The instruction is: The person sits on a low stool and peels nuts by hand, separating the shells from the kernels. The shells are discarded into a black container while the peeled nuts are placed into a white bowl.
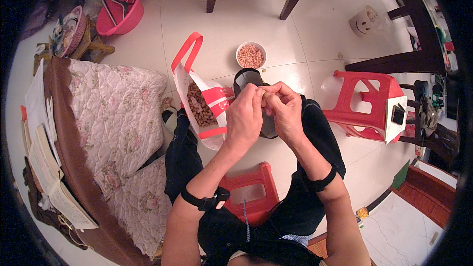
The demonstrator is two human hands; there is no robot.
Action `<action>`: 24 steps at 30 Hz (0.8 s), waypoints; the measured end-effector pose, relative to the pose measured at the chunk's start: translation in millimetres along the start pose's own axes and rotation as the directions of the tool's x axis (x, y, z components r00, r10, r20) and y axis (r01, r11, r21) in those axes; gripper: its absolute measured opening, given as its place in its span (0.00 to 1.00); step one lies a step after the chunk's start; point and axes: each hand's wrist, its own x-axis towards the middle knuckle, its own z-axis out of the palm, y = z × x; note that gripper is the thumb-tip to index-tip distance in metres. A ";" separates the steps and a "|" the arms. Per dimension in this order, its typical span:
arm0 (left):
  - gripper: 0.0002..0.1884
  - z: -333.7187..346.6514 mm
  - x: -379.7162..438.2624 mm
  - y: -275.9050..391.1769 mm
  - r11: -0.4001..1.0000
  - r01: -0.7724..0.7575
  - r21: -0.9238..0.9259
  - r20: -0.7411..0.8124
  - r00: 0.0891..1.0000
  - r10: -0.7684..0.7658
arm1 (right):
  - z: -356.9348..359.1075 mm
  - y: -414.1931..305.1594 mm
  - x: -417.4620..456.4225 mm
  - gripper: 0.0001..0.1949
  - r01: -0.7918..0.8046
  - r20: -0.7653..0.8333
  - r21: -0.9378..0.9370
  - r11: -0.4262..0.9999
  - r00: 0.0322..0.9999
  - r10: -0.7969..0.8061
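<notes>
My left hand and my right hand meet in front of me, fingertips pinched together on a small pale peanut. Part of it is covered by the fingers. Beneath them is a dark object, possibly a container, mostly hidden by the hands. To the left, a white and red carrier bag stands open, with many unshelled peanuts inside. Beyond the hands, a white bowl on the floor holds pinkish shelled peanuts. One small piece lies on the tiles near that bowl.
A red plastic stool at right carries paper and a black device. Another red stool is between my legs. A quilted sofa cover lies left, near an open book. Pink basin stands far left.
</notes>
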 end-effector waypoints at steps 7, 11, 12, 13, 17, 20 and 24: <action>0.14 -4.9 3.2 3.0 0.998 -0.001 -0.062 0.041 0.999 0.003 | -4.5 -0.1 7.5 0.07 0.008 0.104 0.059 0.998 0.994 -0.014; 0.16 -5.7 2.9 3.1 0.982 0.105 -0.156 0.056 0.994 -0.098 | -2.8 -2.5 6.9 0.08 0.027 0.129 0.010 1.000 0.991 -0.028; 0.16 -5.0 2.8 1.3 0.981 0.111 -0.161 0.047 0.993 -0.105 | -2.7 -1.2 7.0 0.08 0.036 0.131 -0.006 0.999 0.991 -0.035; 0.16 -4.6 2.6 0.1 0.979 0.117 -0.165 0.038 0.993 -0.112 | -2.5 -0.5 6.9 0.08 0.045 0.133 -0.023 0.999 0.990 -0.042; 0.16 -6.5 2.1 -1.0 0.963 0.170 -0.211 0.066 0.985 -0.160 | -5.3 -1.7 7.8 0.08 0.084 0.171 -0.122 0.989 0.983 -0.062; 0.16 -5.5 2.0 -4.6 0.956 0.183 -0.229 0.071 0.983 -0.171 | -7.7 -2.7 8.7 0.08 0.097 0.191 -0.173 0.980 0.980 -0.063; 0.17 -5.4 1.7 -5.4 0.949 0.206 -0.238 0.064 0.978 -0.197 | -8.4 -6.4 7.7 0.08 0.115 0.216 -0.244 0.963 0.974 -0.061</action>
